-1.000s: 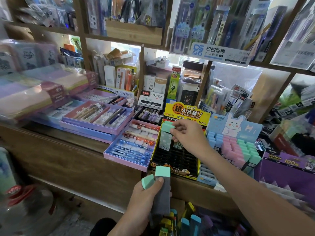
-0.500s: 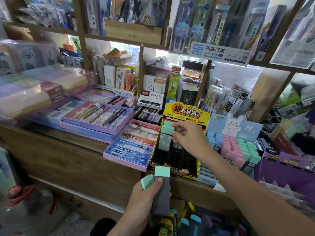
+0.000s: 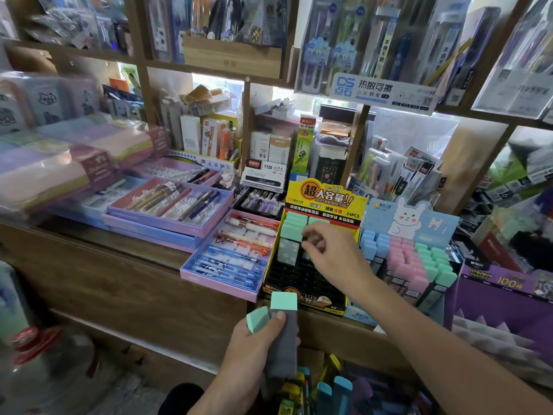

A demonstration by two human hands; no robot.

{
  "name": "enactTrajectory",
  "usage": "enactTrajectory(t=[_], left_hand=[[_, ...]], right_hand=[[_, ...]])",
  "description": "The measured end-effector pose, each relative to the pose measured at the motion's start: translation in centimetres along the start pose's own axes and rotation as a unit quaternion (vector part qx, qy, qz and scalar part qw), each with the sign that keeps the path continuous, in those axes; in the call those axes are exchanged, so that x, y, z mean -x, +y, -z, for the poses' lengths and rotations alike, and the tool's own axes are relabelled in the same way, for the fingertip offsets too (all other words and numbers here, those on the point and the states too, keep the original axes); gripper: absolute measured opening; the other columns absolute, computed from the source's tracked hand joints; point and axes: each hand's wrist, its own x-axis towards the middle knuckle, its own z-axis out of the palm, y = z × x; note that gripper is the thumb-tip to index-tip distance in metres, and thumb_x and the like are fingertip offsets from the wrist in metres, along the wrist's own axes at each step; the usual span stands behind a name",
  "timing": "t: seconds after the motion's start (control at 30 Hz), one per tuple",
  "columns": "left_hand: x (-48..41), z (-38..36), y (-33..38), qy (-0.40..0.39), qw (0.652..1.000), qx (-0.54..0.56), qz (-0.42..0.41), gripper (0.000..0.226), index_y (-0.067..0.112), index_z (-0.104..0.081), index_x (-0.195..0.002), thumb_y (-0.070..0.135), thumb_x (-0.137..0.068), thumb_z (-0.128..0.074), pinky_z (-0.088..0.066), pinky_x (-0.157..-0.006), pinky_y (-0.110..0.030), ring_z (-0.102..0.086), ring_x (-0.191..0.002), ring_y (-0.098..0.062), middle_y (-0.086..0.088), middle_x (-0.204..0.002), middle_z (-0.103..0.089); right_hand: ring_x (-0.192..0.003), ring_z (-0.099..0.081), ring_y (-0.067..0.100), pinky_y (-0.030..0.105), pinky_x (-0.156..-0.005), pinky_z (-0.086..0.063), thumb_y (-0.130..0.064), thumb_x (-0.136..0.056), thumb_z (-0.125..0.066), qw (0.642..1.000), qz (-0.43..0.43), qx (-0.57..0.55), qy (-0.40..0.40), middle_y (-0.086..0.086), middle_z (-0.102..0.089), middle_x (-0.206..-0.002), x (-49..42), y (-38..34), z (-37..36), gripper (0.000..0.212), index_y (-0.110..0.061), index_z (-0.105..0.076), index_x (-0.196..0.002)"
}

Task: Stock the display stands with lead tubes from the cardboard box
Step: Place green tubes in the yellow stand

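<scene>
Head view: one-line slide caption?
Right hand seats a mint-capped lead tube in the black display stand; left hand grips two more tubes.

We take the long brown counter (image 3: 125, 283) for wood, its grain plain to see and its finish matt, and the small brown crate (image 3: 233, 56) on the upper shelf looks like the same bare wood. The mint-capped grey plastic lead tubes (image 3: 282, 330) have smooth, matt caps over smoky, half-clear bodies. The yellow-and-black printed cardboard display stand (image 3: 326, 202) carries a glossy header. The lilac-and-pink cardboard pen trays (image 3: 167, 226) look smooth, with a soft satin sheen. The clear plastic hanging pen packs (image 3: 329, 37) shine with glare, and the purple cardboard box (image 3: 505, 298) looks glossy too.
</scene>
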Motion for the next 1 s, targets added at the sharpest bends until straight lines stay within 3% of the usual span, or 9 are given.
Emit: enactTrajectory(t=[0.1, 0.2, 0.33, 0.43, 0.6, 0.73, 0.9, 1.0], left_hand=[[-0.2, 0.0, -0.2, 0.004, 1.000, 0.009, -0.004, 0.024, 0.008, -0.067, -0.112, 0.020, -0.091, -0.070, -0.059, -0.059, -0.028, -0.077, -0.078, -0.026, -0.017, -0.094, -0.078], [-0.5, 0.3, -0.4, 0.001, 1.000, 0.018, 0.000, 0.030, 0.008, -0.068, -0.113, 0.023, -0.087, -0.072, -0.060, -0.062, -0.029, -0.077, -0.083, -0.028, -0.018, -0.096, -0.078], [-0.7, 0.3, -0.5, -0.002, 1.000, 0.018, -0.001, 0.040, 0.008, -0.068, -0.114, 0.029, -0.080, -0.075, -0.060, -0.065, -0.031, -0.077, -0.087, -0.030, -0.017, -0.097, -0.078], [-0.7, 0.3, -0.6, -0.015, 0.999, 0.031, -0.003, 0.045, 0.008, -0.069, -0.114, 0.034, -0.078, -0.074, -0.061, -0.065, -0.032, -0.076, -0.087, -0.031, -0.020, -0.100, -0.077], [-0.6, 0.3, -0.7, -0.071, 0.997, 0.020, 0.004, 0.054, 0.012, -0.075, -0.112, 0.054, -0.081, -0.063, -0.059, -0.063, -0.033, -0.073, -0.078, -0.028, -0.026, -0.105, -0.074], [-0.7, 0.3, -0.8, -0.100, 0.995, -0.013, 0.007, 0.070, 0.005, -0.074, -0.111, 0.064, -0.078, -0.059, -0.049, -0.056, -0.031, -0.064, -0.070, -0.026, -0.023, -0.092, -0.072], [-0.7, 0.4, -0.9, -0.143, 0.989, -0.014, 0.017, 0.062, 0.004, -0.075, -0.103, 0.061, -0.078, -0.075, -0.040, -0.053, -0.026, -0.052, -0.062, -0.016, -0.008, -0.076, -0.058], [-0.6, 0.4, -1.1, -0.109, 0.992, -0.070, -0.005, 0.062, 0.014, -0.076, -0.104, 0.056, -0.059, -0.088, -0.053, -0.067, -0.030, -0.069, -0.080, -0.021, -0.008, -0.089, -0.071]], right_hand=[[-0.069, -0.063, -0.004, 0.016, -0.064, -0.050, -0.026, -0.094, -0.073, 0.994, -0.042, -0.063, -0.078, -0.013, -0.070, -0.083, 2.1, -0.4, -0.2, 0.004, -0.026, -0.076, -0.096], [-0.066, -0.063, -0.002, 0.017, -0.063, -0.051, -0.037, -0.092, -0.074, 0.984, -0.066, -0.062, -0.154, -0.011, -0.072, -0.090, 3.8, -0.7, -0.2, 0.016, -0.027, -0.077, -0.105], [-0.063, -0.070, 0.007, 0.016, -0.057, -0.052, -0.024, -0.094, -0.074, 0.966, -0.102, -0.114, -0.206, -0.005, -0.075, -0.088, 4.8, -0.4, -0.2, 0.021, -0.019, -0.075, -0.115], [-0.061, -0.069, 0.008, 0.018, -0.054, -0.051, -0.010, -0.095, -0.071, 0.949, -0.138, -0.188, -0.214, 0.001, -0.077, -0.080, 5.1, 0.0, -0.3, 0.016, -0.014, -0.075, -0.110], [-0.070, -0.072, 0.018, 0.024, -0.061, -0.056, 0.000, -0.095, -0.067, 0.905, -0.179, -0.322, -0.210, 0.010, -0.077, -0.082, 5.1, 0.8, 0.1, 0.014, -0.006, -0.071, -0.108], [-0.072, -0.071, 0.021, 0.026, -0.062, -0.058, 0.007, -0.096, -0.062, 0.885, -0.195, -0.377, -0.192, 0.016, -0.073, -0.087, 5.2, 1.5, 0.3, 0.016, -0.001, -0.067, -0.109], [-0.078, -0.072, 0.024, 0.028, -0.067, -0.058, 0.007, -0.097, -0.059, 0.862, -0.200, -0.417, -0.210, 0.018, -0.074, -0.095, 5.8, 1.5, 0.5, 0.017, -0.001, -0.065, -0.111], [-0.087, -0.074, 0.029, 0.032, -0.073, -0.062, 0.001, -0.096, -0.064, 0.849, -0.207, -0.436, -0.213, 0.023, -0.074, -0.105, 6.0, 1.2, 0.7, 0.021, -0.002, -0.065, -0.117]])
